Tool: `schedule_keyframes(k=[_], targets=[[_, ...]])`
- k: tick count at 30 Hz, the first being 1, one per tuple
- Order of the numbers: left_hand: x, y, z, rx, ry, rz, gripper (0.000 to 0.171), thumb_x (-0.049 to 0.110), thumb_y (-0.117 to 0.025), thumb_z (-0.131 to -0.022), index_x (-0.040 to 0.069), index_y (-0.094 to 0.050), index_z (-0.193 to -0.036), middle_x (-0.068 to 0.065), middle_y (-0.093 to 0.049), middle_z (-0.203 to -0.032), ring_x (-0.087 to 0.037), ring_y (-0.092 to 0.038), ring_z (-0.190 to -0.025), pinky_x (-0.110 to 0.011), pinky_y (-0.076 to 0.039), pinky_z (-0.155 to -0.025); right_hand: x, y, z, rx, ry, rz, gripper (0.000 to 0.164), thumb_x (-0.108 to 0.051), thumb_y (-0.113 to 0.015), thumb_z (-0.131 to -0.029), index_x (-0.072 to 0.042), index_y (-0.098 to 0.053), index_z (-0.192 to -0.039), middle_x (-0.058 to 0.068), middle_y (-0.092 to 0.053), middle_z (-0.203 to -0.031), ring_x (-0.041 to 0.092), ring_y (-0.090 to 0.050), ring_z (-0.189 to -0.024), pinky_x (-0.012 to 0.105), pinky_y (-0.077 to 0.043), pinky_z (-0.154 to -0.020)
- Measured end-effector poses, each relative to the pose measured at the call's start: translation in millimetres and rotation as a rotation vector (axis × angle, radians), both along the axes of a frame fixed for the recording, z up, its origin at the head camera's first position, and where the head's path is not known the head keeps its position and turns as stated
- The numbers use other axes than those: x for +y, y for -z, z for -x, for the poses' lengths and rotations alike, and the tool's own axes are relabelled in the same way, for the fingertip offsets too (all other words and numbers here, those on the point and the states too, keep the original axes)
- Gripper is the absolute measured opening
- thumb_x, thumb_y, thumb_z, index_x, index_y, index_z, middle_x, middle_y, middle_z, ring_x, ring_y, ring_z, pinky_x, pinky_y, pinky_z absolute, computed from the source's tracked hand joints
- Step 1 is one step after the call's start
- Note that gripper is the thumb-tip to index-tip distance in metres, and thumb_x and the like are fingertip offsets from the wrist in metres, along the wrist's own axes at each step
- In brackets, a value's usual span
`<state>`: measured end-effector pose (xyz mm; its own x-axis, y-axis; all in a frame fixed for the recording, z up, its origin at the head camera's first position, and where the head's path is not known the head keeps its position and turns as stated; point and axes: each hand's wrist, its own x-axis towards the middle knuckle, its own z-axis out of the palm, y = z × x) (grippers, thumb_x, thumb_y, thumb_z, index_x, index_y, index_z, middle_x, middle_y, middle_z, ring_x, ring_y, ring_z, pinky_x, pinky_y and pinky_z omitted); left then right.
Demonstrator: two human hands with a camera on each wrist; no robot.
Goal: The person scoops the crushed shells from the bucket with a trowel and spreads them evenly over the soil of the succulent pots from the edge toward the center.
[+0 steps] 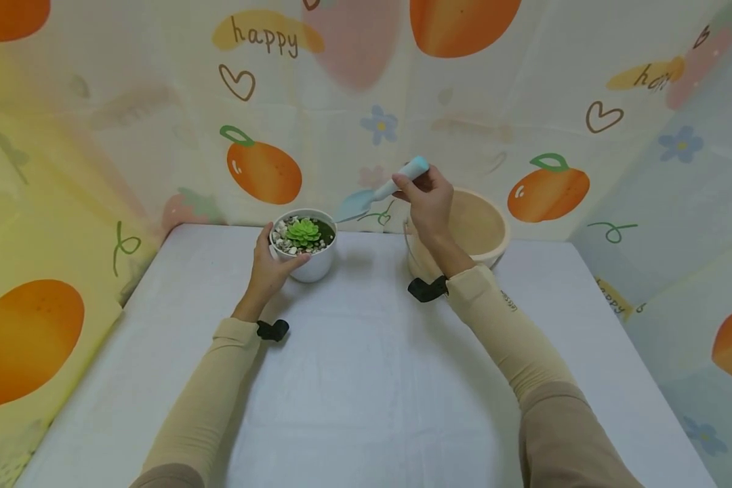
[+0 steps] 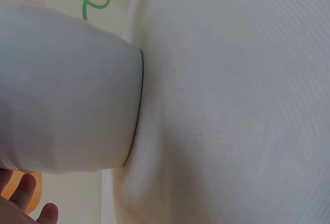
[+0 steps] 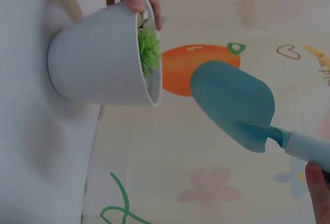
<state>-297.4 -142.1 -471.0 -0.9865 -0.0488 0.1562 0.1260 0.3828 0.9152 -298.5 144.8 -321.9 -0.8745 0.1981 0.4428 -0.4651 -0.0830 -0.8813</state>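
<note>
A white flower pot [image 1: 314, 266] stands on the table, holding a green succulent [image 1: 303, 232] ringed by pale pebbles, with a dark patch at its right. My left hand [image 1: 270, 272] grips the pot at its left side, thumb near the front rim. In my right hand [image 1: 433, 203] is a small blue trowel [image 1: 356, 203], held by its pale handle. The trowel's blade points down left, just beside the pot's right rim. In the right wrist view the blade [image 3: 232, 105] shows apart from the pot [image 3: 98, 59], with no load visible on it.
Behind my right forearm stands a cream bucket [image 1: 419, 259] with a thin handle, partly hidden; whether the tan inside is its bottom or a filling I cannot tell. A white cloth [image 1: 354, 379] covers the table. A fruit-printed curtain [image 1: 341, 135] hangs close behind the pot and bucket.
</note>
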Motion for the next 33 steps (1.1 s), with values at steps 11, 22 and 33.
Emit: schedule_keyframes(k=[11, 22, 33], targets=[[-1, -2.5, 0.3, -0.001, 0.007, -0.014, 0.108, 0.038, -0.081, -0.077, 0.015, -0.011, -0.157, -0.014, -0.015, -0.162, -0.030, -0.016, -0.149, -0.058, -0.015, -0.120, 27, -9.1, -3.9, 0.004, -0.011, 0.079, 0.015, -0.002, -0.071, -0.086, -0.004, -0.066, -0.100, 0.002, -0.065, -0.086, 0.014, -0.069, -0.080, 0.029, -0.060, -0.072], [0, -1.2, -0.8, -0.007, 0.012, -0.021, 0.109, 0.038, -0.081, -0.077, 0.014, -0.011, -0.157, -0.013, -0.016, -0.162, -0.030, -0.016, -0.149, -0.058, -0.015, -0.120, 57, -19.3, -10.0, -0.016, 0.028, 0.074, 0.017, -0.004, -0.072, -0.085, -0.002, -0.067, -0.102, 0.004, -0.068, -0.085, 0.015, -0.070, -0.081, 0.028, -0.060, -0.071], [0, -3.0, -2.0, -0.006, -0.007, 0.019, 0.109, 0.041, -0.081, -0.077, 0.014, -0.011, -0.157, -0.014, -0.016, -0.161, -0.032, -0.018, -0.148, -0.059, -0.018, -0.119, 82, -28.6, -14.0, -0.045, 0.047, 0.126, 0.015, -0.003, -0.072, -0.085, -0.003, -0.066, -0.099, 0.006, -0.066, -0.087, 0.017, -0.069, -0.084, 0.027, -0.060, -0.072]])
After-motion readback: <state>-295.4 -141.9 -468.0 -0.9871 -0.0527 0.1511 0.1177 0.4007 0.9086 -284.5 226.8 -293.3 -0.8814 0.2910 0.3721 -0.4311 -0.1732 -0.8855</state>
